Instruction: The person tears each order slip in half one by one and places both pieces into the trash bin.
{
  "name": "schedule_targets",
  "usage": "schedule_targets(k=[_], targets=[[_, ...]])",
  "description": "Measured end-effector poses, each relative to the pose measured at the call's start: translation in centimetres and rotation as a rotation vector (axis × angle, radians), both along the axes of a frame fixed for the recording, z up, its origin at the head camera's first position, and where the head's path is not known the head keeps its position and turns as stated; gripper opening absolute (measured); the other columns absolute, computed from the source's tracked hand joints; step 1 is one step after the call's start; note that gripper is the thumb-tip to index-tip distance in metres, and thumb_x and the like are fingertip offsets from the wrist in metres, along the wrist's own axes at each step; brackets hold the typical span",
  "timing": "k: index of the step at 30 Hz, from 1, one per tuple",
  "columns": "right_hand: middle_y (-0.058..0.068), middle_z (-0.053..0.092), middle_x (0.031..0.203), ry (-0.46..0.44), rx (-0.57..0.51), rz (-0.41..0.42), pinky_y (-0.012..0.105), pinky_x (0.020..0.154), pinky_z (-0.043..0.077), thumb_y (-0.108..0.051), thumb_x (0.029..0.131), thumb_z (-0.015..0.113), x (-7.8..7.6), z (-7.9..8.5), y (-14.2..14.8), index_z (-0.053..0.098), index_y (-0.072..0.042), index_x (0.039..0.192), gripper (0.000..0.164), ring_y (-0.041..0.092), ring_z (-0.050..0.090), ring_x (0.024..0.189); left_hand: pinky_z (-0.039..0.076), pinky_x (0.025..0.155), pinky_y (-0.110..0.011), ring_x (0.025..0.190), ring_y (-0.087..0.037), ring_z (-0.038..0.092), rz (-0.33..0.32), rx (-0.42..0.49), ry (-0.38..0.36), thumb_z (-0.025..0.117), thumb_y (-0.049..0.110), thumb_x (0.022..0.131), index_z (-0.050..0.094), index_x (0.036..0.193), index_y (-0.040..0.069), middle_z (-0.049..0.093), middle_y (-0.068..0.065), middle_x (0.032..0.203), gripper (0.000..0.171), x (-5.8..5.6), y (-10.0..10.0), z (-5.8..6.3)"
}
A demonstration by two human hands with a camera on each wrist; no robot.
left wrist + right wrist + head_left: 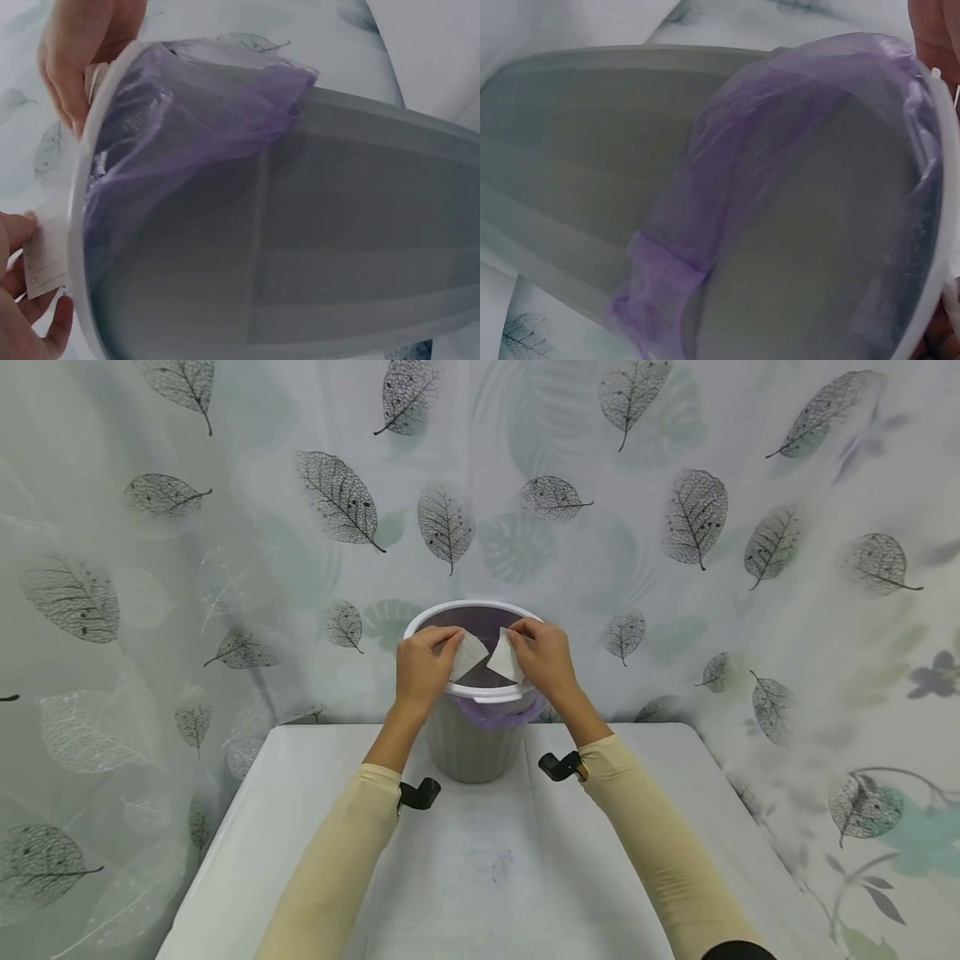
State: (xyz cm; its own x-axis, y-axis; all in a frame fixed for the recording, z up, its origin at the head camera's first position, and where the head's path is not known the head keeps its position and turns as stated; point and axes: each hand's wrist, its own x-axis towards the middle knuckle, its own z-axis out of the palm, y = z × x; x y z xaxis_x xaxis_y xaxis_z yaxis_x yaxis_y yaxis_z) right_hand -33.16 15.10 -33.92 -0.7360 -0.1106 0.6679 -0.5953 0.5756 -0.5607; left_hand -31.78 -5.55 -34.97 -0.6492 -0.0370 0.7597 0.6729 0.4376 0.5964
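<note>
Over the mouth of a grey waste bin with a white rim, my left hand pinches a small white piece of paper. My right hand pinches another white piece of paper close beside it. The two pieces hang apart, with a narrow gap between their tips. Faint printed lines show on the left hand's paper in the left wrist view. A thin purple bin liner hangs over the bin's outside below the rim. What lies at the bottom of the bin is hidden.
The bin stands near the back edge of a white-covered table. Behind it and to both sides hangs a leaf-patterned curtain. A black wrist mount sits on the left sleeve, another on the right.
</note>
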Motion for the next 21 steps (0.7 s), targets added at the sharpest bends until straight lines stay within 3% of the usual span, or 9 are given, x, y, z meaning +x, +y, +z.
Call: schedule_targets(k=[5, 15, 21], targets=[[0.016, 0.076, 0.099, -0.02, 0.082, -0.026, 0.047, 0.088, 0.054, -0.009, 0.101, 0.068, -0.6, -0.9, 0.3, 0.076, 0.003, 0.102, 0.014, 0.035, 0.071, 0.098, 0.057, 0.085, -0.041, 0.091, -0.031, 0.074, 0.016, -0.059, -0.008, 0.076, 0.006, 0.096, 0.08, 0.102, -0.004, 0.077, -0.014, 0.096, 0.012, -0.7, -0.1, -0.8], [0.016, 0.076, 0.099, -0.026, 0.104, -0.051, 0.045, 0.083, 0.054, -0.01, 0.102, 0.066, -2.0, -1.0, 0.1, 0.076, 0.002, 0.102, 0.015, 0.033, 0.07, 0.092, 0.057, 0.085, -0.041, 0.092, -0.031, 0.074, 0.044, -0.121, -0.037, 0.075, 0.009, 0.097, 0.08, 0.103, -0.003, 0.077, -0.014, 0.097, 0.014, -1.8, -0.2, -1.8], [0.014, 0.074, 0.094, -0.071, 0.099, -0.049, 0.042, 0.074, 0.054, -0.012, 0.103, 0.066, -1.8, -1.5, 0.2, 0.075, 0.003, 0.106, 0.017, 0.028, 0.067, 0.081, 0.057, 0.083, -0.041, 0.092, -0.03, 0.073, 0.043, -0.167, -0.051, 0.074, 0.011, 0.099, 0.079, 0.106, -0.003, 0.077, -0.014, 0.101, 0.017, -1.6, -0.3, -1.9]])
